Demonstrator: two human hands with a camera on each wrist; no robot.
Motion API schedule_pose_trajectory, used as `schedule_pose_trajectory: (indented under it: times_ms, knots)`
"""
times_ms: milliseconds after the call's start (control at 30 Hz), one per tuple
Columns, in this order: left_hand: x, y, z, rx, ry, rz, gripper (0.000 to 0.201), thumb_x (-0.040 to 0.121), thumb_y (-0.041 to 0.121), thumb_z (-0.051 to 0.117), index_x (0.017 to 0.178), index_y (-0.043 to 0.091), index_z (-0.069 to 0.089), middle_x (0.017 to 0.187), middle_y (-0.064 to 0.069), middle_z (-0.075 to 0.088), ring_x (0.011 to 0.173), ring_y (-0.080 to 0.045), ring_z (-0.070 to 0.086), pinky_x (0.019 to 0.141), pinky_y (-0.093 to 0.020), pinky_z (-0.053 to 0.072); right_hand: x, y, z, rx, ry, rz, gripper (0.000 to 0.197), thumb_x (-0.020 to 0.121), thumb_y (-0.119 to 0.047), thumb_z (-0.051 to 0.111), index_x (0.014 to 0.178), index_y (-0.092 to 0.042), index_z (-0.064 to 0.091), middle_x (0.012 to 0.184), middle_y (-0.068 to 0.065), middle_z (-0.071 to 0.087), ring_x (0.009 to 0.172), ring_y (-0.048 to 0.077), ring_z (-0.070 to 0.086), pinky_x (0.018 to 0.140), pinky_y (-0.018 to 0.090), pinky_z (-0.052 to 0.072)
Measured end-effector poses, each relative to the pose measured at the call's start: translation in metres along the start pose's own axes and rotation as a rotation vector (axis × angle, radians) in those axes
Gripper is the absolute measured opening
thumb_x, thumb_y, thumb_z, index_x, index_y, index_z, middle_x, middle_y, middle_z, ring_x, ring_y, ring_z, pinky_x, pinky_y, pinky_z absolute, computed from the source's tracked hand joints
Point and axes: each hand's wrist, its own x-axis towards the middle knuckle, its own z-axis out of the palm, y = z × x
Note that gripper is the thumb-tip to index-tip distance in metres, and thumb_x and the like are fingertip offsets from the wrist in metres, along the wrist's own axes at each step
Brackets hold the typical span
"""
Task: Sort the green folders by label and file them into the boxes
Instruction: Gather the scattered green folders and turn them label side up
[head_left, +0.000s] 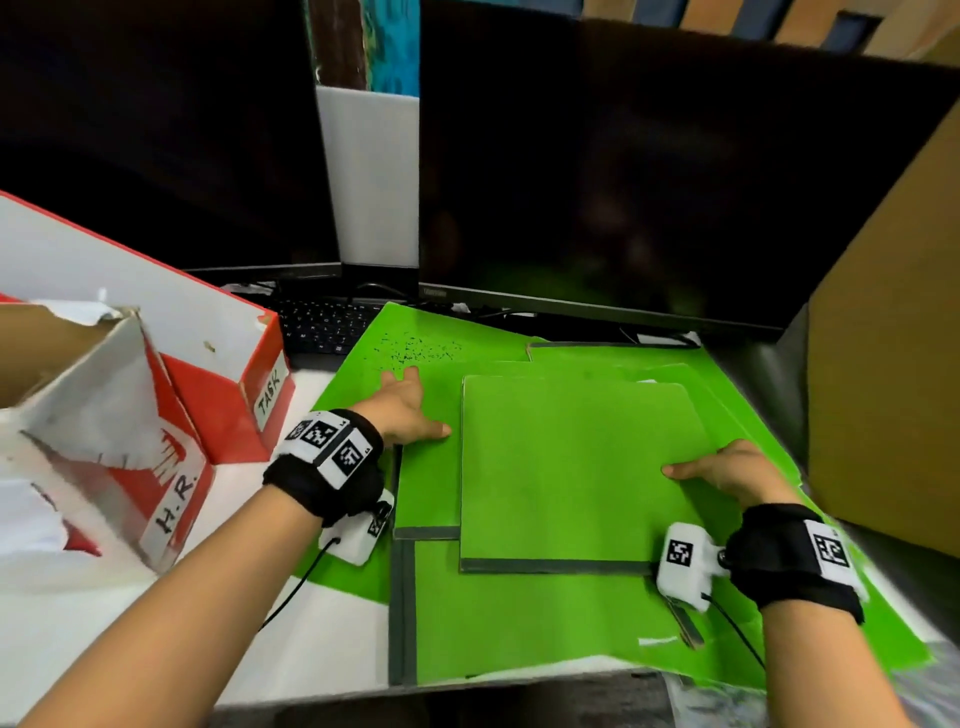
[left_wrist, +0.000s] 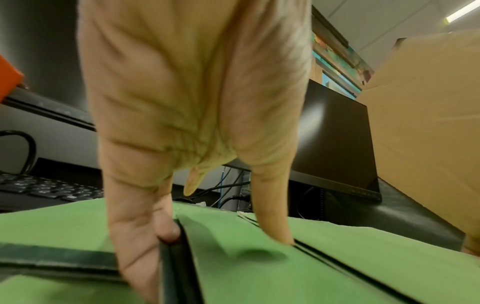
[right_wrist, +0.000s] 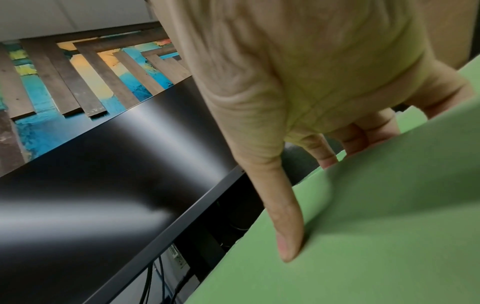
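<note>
Two dark monitors (head_left: 623, 171) stand along the far side of the desk, a black keyboard (head_left: 324, 325) tucked under them and a brown cardboard panel (head_left: 893, 338) rising at the right. Green folders (head_left: 467, 613) lie spread and overlapping across the desk's middle, several deep, their dark spines showing at the near and left edges. None looks filed yet, as far as I can see: the box marked H.R. (head_left: 104, 415) at the near left shows only its torn flaps, and the red box marked TASK (head_left: 228, 374) behind it shows me nothing of its inside.

The left hand (head_left: 405, 408) lies flat on a lower folder (head_left: 426, 478), fingers straight and pressing, one fingertip at a spine in the left wrist view. The right hand (head_left: 727, 470) has the top folder (head_left: 571, 467) by its right edge, thumb on the cover and fingers curled beneath, and that edge rides up in the right wrist view. No label faces me on that folder.

I judge the sorting barely begun: the whole pile remains, each folder still to be read and carried left to its box.
</note>
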Motion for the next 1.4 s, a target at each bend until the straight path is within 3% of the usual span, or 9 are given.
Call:
schedule_pose_trajectory:
  times_ms: [167,367,567,800,900,1000,1133,1267,1400]
  knots:
    - [-0.016,-0.002,0.001,0.026,-0.020,0.055,0.105,0.078,0.061,0.057,0.152,0.016,-0.002,0.159,-0.015,0.004,0.145,-0.035,0.016,0.115,-0.049,0.025,-0.025,0.001,0.010,0.096,0.047,-0.062,0.076,0.069,-0.015,0.086,0.127,0.008,0.043,0.132,0.025,0.053,0.121,0.038,0.052,0.094,0.041,0.045]
    - [-0.052,0.014,0.023,0.479,-0.119,0.231,0.125,0.060,0.082,0.057,0.151,0.028,-0.010,0.155,-0.009,-0.027,0.142,-0.032,-0.026,0.108,-0.065,-0.014,-0.033,-0.007,0.024,0.153,0.054,-0.124,0.068,0.076,-0.015,0.080,0.128,0.008,0.043,0.134,0.025,0.051,0.123,0.038,0.050,0.100,0.042,0.045]
    - [-0.065,0.035,0.078,0.573,-0.249,0.428,0.139,0.056,0.071,0.072,0.145,0.030,-0.027,0.147,-0.006,-0.039,0.135,-0.035,-0.035,0.107,-0.066,-0.015,-0.022,-0.008,0.030,0.212,0.051,-0.132,0.058,0.083,-0.010,0.073,0.129,0.010,0.043,0.131,0.025,0.052,0.118,0.037,0.052,0.095,0.042,0.045]
    - [-0.071,0.063,0.080,0.748,-0.152,0.619,0.118,0.070,0.060,0.070,0.152,0.018,-0.004,0.156,-0.023,-0.007,0.143,-0.047,0.002,0.113,-0.060,0.022,-0.007,0.005,0.031,0.370,0.041,-0.194,0.025,0.084,0.001,0.069,0.103,-0.005,0.054,0.096,0.014,0.057,0.081,0.022,0.053,0.068,0.028,0.042]
    - [-0.071,0.068,0.073,0.787,-0.084,0.738,0.098,0.070,0.056,0.071,0.147,0.014,0.028,0.148,-0.024,0.033,0.128,-0.040,0.043,0.101,-0.049,0.046,-0.002,0.010,0.030,0.457,-0.007,-0.222,0.015,0.083,-0.002,0.070,0.085,-0.009,0.057,0.074,0.010,0.057,0.046,0.010,0.056,0.043,0.018,0.040]
    - [-0.068,0.065,0.058,0.708,-0.020,0.812,0.074,0.073,0.050,0.070,0.134,0.015,0.049,0.120,-0.009,0.060,0.103,-0.025,0.060,0.087,-0.041,0.054,-0.008,0.011,0.026,0.544,-0.022,-0.284,0.016,0.087,-0.006,0.066,0.102,0.001,0.065,0.087,0.010,0.062,0.060,0.009,0.052,0.053,0.019,0.040]
    - [-0.073,0.057,0.051,0.723,0.062,0.791,0.043,0.080,0.032,0.064,0.117,0.012,0.059,0.091,-0.003,0.062,0.080,-0.019,0.059,0.070,-0.032,0.054,-0.016,0.009,0.024,0.589,-0.112,-0.268,0.029,0.089,-0.016,0.066,0.111,0.003,0.064,0.074,0.004,0.056,0.062,0.011,0.045,0.048,0.016,0.040]
    - [-0.080,0.059,0.063,0.821,0.163,0.744,0.025,0.081,0.000,0.054,0.105,0.005,0.056,0.088,-0.008,0.060,0.079,-0.025,0.058,0.064,-0.031,0.043,-0.023,0.005,0.028,0.474,-0.099,-0.281,0.038,0.089,-0.025,0.067,0.117,0.000,0.062,0.105,0.010,0.060,0.093,0.022,0.056,0.058,0.022,0.039]
    - [-0.081,0.064,0.058,0.839,0.282,0.729,0.025,0.088,-0.005,0.046,0.107,0.006,0.057,0.086,-0.007,0.063,0.076,-0.024,0.059,0.068,-0.029,0.044,-0.027,0.006,0.025,0.489,-0.069,-0.268,0.048,0.093,-0.033,0.060,0.126,0.001,0.054,0.091,0.008,0.056,0.078,0.021,0.053,0.066,0.031,0.047]
